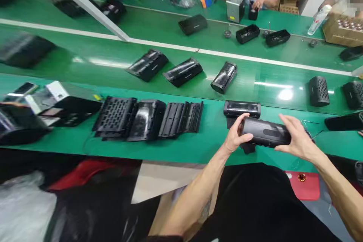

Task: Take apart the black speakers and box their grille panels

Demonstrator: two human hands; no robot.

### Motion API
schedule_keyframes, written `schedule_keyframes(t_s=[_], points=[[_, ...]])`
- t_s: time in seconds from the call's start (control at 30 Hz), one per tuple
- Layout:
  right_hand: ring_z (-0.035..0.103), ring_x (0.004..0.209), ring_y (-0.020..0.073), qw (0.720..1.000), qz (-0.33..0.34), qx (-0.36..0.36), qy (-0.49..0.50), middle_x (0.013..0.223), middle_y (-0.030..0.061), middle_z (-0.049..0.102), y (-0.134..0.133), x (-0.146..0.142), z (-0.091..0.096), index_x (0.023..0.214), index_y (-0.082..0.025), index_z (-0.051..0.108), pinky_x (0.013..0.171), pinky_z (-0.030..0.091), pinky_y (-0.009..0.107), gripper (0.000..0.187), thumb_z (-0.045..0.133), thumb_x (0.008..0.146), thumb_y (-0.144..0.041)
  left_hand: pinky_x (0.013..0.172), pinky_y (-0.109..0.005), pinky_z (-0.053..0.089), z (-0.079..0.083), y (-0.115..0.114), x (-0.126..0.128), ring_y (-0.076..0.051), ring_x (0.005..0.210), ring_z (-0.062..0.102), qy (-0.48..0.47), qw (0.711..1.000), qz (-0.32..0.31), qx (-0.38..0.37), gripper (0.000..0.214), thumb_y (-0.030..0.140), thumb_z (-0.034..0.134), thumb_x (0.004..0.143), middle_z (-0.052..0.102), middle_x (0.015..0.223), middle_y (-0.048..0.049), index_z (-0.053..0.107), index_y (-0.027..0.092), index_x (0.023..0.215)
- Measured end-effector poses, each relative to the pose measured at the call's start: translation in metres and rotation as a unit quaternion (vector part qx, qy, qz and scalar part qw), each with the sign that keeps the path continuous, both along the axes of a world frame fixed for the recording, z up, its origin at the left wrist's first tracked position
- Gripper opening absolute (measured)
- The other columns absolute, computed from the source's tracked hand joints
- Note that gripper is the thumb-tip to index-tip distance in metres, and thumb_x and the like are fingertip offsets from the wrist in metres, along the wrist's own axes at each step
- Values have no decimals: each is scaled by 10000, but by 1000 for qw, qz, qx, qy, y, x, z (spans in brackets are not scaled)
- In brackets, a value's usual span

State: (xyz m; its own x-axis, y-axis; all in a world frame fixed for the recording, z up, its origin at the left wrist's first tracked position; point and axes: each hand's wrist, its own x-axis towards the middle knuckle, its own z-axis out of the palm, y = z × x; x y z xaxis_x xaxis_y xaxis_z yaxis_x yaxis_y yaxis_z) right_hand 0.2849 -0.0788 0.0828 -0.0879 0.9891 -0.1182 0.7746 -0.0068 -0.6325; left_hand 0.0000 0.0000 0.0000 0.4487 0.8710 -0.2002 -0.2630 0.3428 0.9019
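Along the near edge of the green belt table (184,151), a black case (70,107) lies at the far left among blurred boxes. To its right come a stack of black grille panels (115,117), a glossy black housing (146,121) touching that stack, and a second group of ribbed grille panels (180,119) just beside the housing. Next, the person's left hand (236,134) has a closed grip around the left end of a black cylindrical speaker body (266,132), its fingers curled over the top. The right hand (297,138) closes on the other end, its fingers spread along the speaker body, which sits roughly level across the table. A dark flat piece (248,147) shows beneath it, though whether they touch is hard to tell. Just behind the left hand lies a black capsule-shaped speaker (242,109). In the lane beyond, three tilted black housings (183,72) stand in a row, with two grilled speakers (319,90) further right. Past the right hand, a long black object (344,121) rests at the table's edge, and a red pad (302,186) with a brass fitting sits below it. At the far end, a co-worker's hands (256,3) work beside a silver box (235,9).
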Motion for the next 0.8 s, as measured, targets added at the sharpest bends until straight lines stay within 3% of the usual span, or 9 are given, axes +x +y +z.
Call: schedule_keyframes(t_s=[0.1, 0.2, 0.3, 0.47, 0.63, 0.8], points=[[465, 1521, 445, 987, -89, -59, 124, 1671, 198, 446, -26, 10, -22, 1706, -283, 309, 1257, 383, 637, 1183, 823, 772, -797, 1040, -417, 498, -7, -8, -7, -363, 1204, 632, -16, 1000, 12, -17, 990, 569, 925, 655, 669, 1332, -122, 561, 197, 1497], [591, 1384, 404, 963, -150, -83, 209, 1574, 179, 552, -42, 6, -35, 1613, -275, 414, 1188, 471, 578, 1037, 788, 800, -801, 1087, -439, 487, -8, -12, -15, -395, 1295, 609, -9, 998, -47, -37, 1100, 550, 946, 653, 630, 1438, -145, 471, 219, 1588], [595, 1356, 381, 953, -180, -84, 227, 1540, 151, 571, -50, -5, -37, 1496, -274, 517, 1154, 504, 517, 890, 806, 808, -759, 1105, -453, 480, -6, -15, -21, -393, 1307, 606, 14, 995, -83, -45, 1169, 495, 965, 656, 623, 1449, -137, 389, 248, 1643], [604, 1301, 367, 945, -180, -110, 249, 1509, 134, 566, -65, -10, -30, 1520, -281, 488, 1097, 530, 482, 956, 860, 761, -727, 1038, -422, 495, -8, -31, -18, -351, 1188, 629, 20, 997, -49, -54, 1082, 505, 947, 635, 681, 1297, -93, 468, 246, 1571], [633, 1173, 329, 932, -226, -125, 256, 1345, 99, 613, -73, -12, -39, 1419, -297, 546, 1018, 557, 465, 785, 823, 808, -704, 1056, -418, 474, -22, -45, -9, -331, 1159, 631, 42, 995, -18, -88, 1025, 489, 926, 646, 697, 1220, -65, 495, 242, 1543], [631, 1198, 335, 919, -210, -183, 279, 1387, 101, 601, -71, -4, -52, 1434, -312, 511, 1032, 557, 478, 840, 835, 780, -728, 1112, -446, 456, -21, -36, -16, -360, 1263, 610, 48, 990, -89, -95, 1092, 522, 926, 683, 637, 1382, -113, 405, 249, 1604]])
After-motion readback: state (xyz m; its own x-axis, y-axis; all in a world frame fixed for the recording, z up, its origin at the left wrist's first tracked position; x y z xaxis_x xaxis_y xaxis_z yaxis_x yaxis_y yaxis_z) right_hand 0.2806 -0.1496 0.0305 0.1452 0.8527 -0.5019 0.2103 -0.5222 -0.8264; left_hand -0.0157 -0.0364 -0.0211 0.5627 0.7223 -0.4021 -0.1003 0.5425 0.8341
